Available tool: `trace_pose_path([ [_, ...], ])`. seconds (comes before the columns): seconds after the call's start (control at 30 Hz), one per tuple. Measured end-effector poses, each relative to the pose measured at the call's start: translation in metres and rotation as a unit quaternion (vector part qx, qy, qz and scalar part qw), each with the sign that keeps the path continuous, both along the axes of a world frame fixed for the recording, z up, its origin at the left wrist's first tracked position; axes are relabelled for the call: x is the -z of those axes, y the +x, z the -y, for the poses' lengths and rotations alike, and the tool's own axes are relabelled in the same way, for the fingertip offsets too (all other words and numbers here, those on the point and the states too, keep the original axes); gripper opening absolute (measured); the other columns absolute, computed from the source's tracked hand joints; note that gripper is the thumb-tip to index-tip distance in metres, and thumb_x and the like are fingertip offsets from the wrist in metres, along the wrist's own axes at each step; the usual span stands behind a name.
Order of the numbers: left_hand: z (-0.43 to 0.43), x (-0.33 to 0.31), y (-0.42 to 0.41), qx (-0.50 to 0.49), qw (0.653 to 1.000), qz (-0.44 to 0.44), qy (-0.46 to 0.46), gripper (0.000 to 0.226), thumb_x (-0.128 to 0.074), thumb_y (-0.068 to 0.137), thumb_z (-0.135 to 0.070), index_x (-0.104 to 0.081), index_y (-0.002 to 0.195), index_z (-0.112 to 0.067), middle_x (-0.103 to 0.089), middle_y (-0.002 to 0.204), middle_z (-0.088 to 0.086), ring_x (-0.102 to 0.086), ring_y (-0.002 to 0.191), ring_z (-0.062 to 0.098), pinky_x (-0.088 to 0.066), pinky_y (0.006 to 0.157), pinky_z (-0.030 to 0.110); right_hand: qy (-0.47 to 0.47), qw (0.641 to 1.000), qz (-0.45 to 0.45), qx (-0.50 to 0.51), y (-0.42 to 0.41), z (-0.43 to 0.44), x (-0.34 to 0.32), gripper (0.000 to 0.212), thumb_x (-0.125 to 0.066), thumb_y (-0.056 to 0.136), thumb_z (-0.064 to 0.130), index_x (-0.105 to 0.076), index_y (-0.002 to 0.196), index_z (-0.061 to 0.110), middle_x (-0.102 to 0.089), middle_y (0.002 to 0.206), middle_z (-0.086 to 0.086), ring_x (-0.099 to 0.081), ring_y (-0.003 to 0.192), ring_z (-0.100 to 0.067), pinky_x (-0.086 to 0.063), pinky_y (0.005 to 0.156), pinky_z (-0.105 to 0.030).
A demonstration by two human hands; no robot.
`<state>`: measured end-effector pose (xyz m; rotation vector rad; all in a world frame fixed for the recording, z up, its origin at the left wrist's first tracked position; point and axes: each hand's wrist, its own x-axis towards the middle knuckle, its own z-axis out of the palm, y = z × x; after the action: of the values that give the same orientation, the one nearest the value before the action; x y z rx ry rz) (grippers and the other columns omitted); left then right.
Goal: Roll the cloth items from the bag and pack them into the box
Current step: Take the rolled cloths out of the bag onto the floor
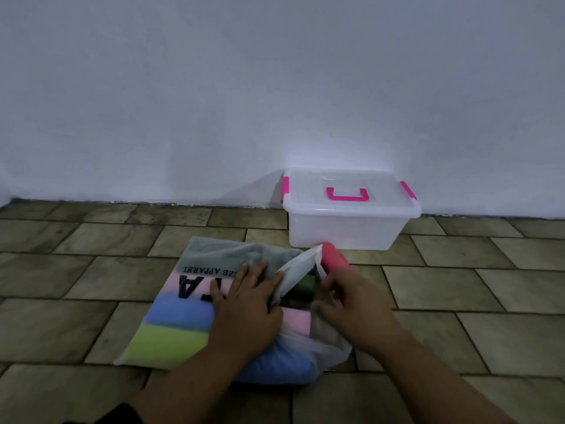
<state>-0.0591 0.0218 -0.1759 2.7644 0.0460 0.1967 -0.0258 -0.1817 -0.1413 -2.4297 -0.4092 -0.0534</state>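
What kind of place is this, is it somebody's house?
Probably a room in a home: brown floor tiles meet a plain white wall, and a clear, pink-handled storage box sits on the floor by a bag of clothes.

We've got the box on the floor, R of centre, back against the wall, lid on it. The bag lies on the floor before the box & to its L, mouth facing R, w/ cloths in it. A roll lies at the bag's mouth, just before the box. Our L hand rests on top of the bag; our R hand is at the mouth, just R of it, at the roll's near end.
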Motion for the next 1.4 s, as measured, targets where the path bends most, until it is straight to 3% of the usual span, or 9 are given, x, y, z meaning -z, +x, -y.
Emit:
trace_pose_path([
  [0.17, 0.000, -0.001, 0.000, -0.001, 1.000, -0.005, -0.003, 0.065, -0.038, 0.080, -0.049, -0.024, 0.144, -0.047, -0.008, 0.160, -0.012, 0.001, 0.146, 0.013, 0.008, 0.110, 0.061, -0.059, 0.969, -0.146, -0.191, 0.004, -0.028, 0.001, 0.038, -0.066, 0.078, 0.028, -0.056, 0.115, 0.029, -0.064, 0.108, 0.013, -0.059, 0.096, -0.005, -0.050, 0.087, -0.027],
  [0.4, 0.000, -0.002, -0.001, -0.006, 1.000, 0.000, -0.006, 0.064, -0.030, 0.079, -0.053, -0.025, 0.143, -0.047, -0.010, 0.159, -0.013, 0.000, 0.146, 0.011, 0.007, 0.112, 0.059, -0.043, 0.966, -0.149, -0.205, 0.005, -0.028, -0.003, 0.038, -0.066, 0.078, 0.034, -0.053, 0.113, 0.037, -0.064, 0.112, 0.011, -0.060, 0.098, -0.007, -0.050, 0.086, -0.029],
  [0.67, 0.001, 0.002, 0.000, -0.010, 1.000, 0.004, 0.002, 0.062, -0.033, 0.082, -0.052, -0.023, 0.143, -0.049, -0.008, 0.159, -0.015, 0.000, 0.146, 0.010, 0.007, 0.112, 0.060, 0.221, 0.945, -0.239, -0.033, 0.014, 0.077, -0.015, 0.030, -0.068, 0.076, 0.006, -0.068, 0.092, 0.031, -0.063, 0.102, -0.012, -0.067, 0.079, -0.029, -0.056, 0.061, -0.033],
  [0.83, 0.001, 0.002, 0.001, -0.012, 1.000, 0.011, 0.002, 0.061, -0.034, 0.083, -0.050, -0.026, 0.143, -0.048, -0.011, 0.159, -0.014, -0.002, 0.146, 0.012, 0.007, 0.112, 0.060, 0.392, 0.887, -0.142, 0.198, 0.038, 0.096, 0.001, 0.030, -0.064, 0.079, -0.001, -0.062, 0.089, 0.027, -0.060, 0.105, -0.013, -0.061, 0.077, -0.032, -0.055, 0.063, -0.047],
  [1.0, 0.000, 0.003, 0.001, -0.010, 1.000, 0.007, 0.010, 0.061, -0.032, 0.083, -0.050, -0.022, 0.143, -0.049, -0.010, 0.159, -0.013, 0.000, 0.146, 0.011, 0.008, 0.111, 0.060, 0.166, 0.951, -0.027, 0.260, 0.039, 0.052, 0.032, 0.038, -0.070, 0.078, 0.012, -0.051, 0.104, 0.031, -0.055, 0.108, -0.008, -0.055, 0.073, -0.013, -0.044, 0.052, -0.026],
  [1.17, -0.001, 0.006, 0.001, -0.011, 1.000, 0.009, 0.019, 0.061, -0.031, 0.083, -0.051, -0.020, 0.143, -0.049, -0.009, 0.159, -0.013, 0.002, 0.145, 0.010, 0.011, 0.110, 0.058, 0.010, 0.980, -0.022, 0.197, 0.034, 0.043, 0.030, 0.039, -0.070, 0.077, 0.031, -0.052, 0.112, 0.030, -0.053, 0.110, -0.005, -0.054, 0.085, -0.019, -0.048, 0.067, -0.032],
  [1.23, -0.001, 0.006, 0.002, -0.011, 1.000, 0.014, 0.017, 0.062, -0.032, 0.083, -0.051, -0.022, 0.143, -0.048, -0.010, 0.159, -0.013, 0.001, 0.146, 0.011, 0.012, 0.110, 0.058, -0.032, 0.980, 0.062, 0.187, 0.029, 0.041, 0.021, 0.041, -0.073, 0.073, 0.031, -0.060, 0.110, 0.024, -0.056, 0.111, -0.006, -0.055, 0.092, -0.022, -0.048, 0.076, -0.033],
  [1.3, 0.000, 0.006, 0.002, -0.011, 1.000, 0.016, 0.018, 0.062, -0.033, 0.083, -0.051, -0.022, 0.144, -0.048, -0.010, 0.159, -0.012, 0.000, 0.146, 0.012, 0.011, 0.110, 0.058, -0.006, 0.983, 0.150, 0.103, 0.019, 0.025, 0.010, 0.031, -0.072, 0.072, 0.026, -0.065, 0.102, 0.020, -0.060, 0.103, -0.002, -0.056, 0.088, -0.019, -0.045, 0.073, -0.029],
  [1.4, 0.000, 0.004, 0.002, -0.011, 1.000, 0.016, 0.015, 0.061, -0.032, 0.083, -0.052, -0.023, 0.144, -0.047, -0.011, 0.159, -0.013, -0.001, 0.146, 0.012, 0.010, 0.110, 0.059, -0.073, 0.987, 0.126, -0.067, 0.006, -0.010, 0.012, 0.029, -0.061, 0.076, 0.029, -0.065, 0.105, 0.023, -0.062, 0.106, 0.005, -0.055, 0.096, -0.012, -0.049, 0.083, -0.027],
])
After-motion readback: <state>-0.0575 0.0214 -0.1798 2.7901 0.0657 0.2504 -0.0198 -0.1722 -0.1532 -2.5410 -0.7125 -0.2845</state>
